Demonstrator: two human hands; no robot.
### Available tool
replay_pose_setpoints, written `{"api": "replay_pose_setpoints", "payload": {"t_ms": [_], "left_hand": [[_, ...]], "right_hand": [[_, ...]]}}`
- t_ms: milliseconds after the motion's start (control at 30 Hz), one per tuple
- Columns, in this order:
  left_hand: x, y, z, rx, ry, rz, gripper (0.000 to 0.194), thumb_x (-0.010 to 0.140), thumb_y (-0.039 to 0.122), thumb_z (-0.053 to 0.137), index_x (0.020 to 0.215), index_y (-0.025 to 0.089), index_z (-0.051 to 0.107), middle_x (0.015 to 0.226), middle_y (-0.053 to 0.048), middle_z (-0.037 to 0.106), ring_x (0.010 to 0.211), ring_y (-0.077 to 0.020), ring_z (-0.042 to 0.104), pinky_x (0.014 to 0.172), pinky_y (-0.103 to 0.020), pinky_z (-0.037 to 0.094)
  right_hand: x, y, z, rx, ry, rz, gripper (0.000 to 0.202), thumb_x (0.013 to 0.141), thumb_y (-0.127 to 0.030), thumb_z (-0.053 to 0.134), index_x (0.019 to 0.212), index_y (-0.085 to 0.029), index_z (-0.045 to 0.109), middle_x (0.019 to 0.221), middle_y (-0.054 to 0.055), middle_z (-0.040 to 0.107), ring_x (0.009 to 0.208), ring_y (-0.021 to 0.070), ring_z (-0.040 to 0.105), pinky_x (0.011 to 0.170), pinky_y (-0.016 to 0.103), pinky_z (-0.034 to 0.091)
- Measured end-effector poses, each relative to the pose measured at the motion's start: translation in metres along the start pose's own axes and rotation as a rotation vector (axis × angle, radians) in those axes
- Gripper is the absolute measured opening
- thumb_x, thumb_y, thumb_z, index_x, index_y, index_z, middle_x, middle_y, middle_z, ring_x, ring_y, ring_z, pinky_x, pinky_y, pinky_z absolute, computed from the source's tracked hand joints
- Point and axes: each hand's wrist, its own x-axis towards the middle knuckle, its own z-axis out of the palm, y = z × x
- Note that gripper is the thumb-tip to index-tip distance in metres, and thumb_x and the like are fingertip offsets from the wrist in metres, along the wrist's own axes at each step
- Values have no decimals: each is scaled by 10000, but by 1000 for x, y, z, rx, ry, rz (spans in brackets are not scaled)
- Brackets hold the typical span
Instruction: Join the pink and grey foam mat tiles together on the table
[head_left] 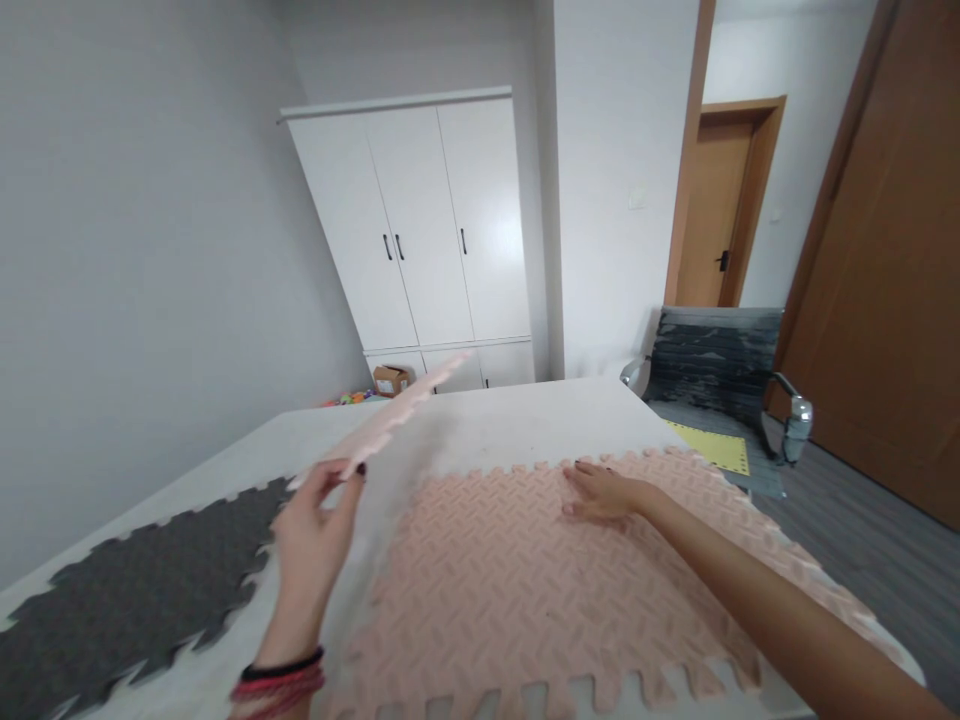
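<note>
The left hand (315,525) has a dark, glossy nail (361,468) on the thumb; its wrist wears a thin black band (289,662), with red and pinkish-red bands (277,686) stacked just beside it, slim and cord-like, their finer weave blurred; the right hand (604,493) also shows dark nails at the fingertips; its slender forearm (742,595) is bare, the wrist plain.

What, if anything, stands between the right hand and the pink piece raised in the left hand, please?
Nothing visible stands between the right hand and the raised pink piece in the left hand; the flat pink matting and white tabletop lie below the gap.
</note>
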Motion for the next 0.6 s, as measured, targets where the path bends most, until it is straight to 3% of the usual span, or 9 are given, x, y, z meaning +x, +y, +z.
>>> {"api": "replay_pose_setpoints", "payload": {"t_ms": [100,167,233,300,400,500,600], "left_hand": [[-8,69,50,-169,-285,149,276,869,403,445,1032,204,544,1012,-19,627,837,-151,587,628,-220,427],[-19,95,88,-201,-429,243,234,854,311,460,1038,210,563,997,-10,647,894,-145,593,755,-238,451],[-30,106,126,-211,-562,319,193,826,242,488,983,212,596,945,-4,662,879,-140,598,807,-251,452],[-39,111,159,-210,-661,369,132,806,197,515,896,203,611,894,-8,661,846,-138,596,804,-262,461],[-42,116,198,-193,-735,405,102,841,227,543,909,175,600,918,-19,642,878,-145,590,828,-318,476],[-38,120,226,-147,-777,411,222,884,344,542,990,155,589,984,-36,624,927,-159,590,848,-381,493],[-35,120,248,-72,-833,408,282,881,389,547,1036,157,588,1039,-49,619,959,-171,592,858,-399,501]], "right_hand": [[-9,15,-21,397,90,-33,967,780,-813,103,1502,-170,89,1529,136,245,1389,233,270,1123,411,234],[-18,32,-34,740,222,-38,885,799,-740,-84,1491,-215,83,1471,115,372,1314,213,407,1041,417,369],[-29,53,-42,981,411,15,858,807,-688,-142,1456,-214,161,1373,129,487,1211,221,519,938,421,465],[-40,78,-44,1087,586,175,781,847,-675,-15,1368,-188,303,1232,155,584,1090,234,601,846,408,519],[-55,120,-41,1158,721,411,515,872,-575,247,1137,-198,479,1012,139,660,952,228,657,757,368,553],[-65,160,-37,1204,812,462,281,845,-451,399,949,-220,522,992,122,662,939,200,662,744,313,555],[-65,190,-34,1159,830,496,216,776,-373,552,915,-208,538,1045,118,657,903,177,671,711,264,552]]}}
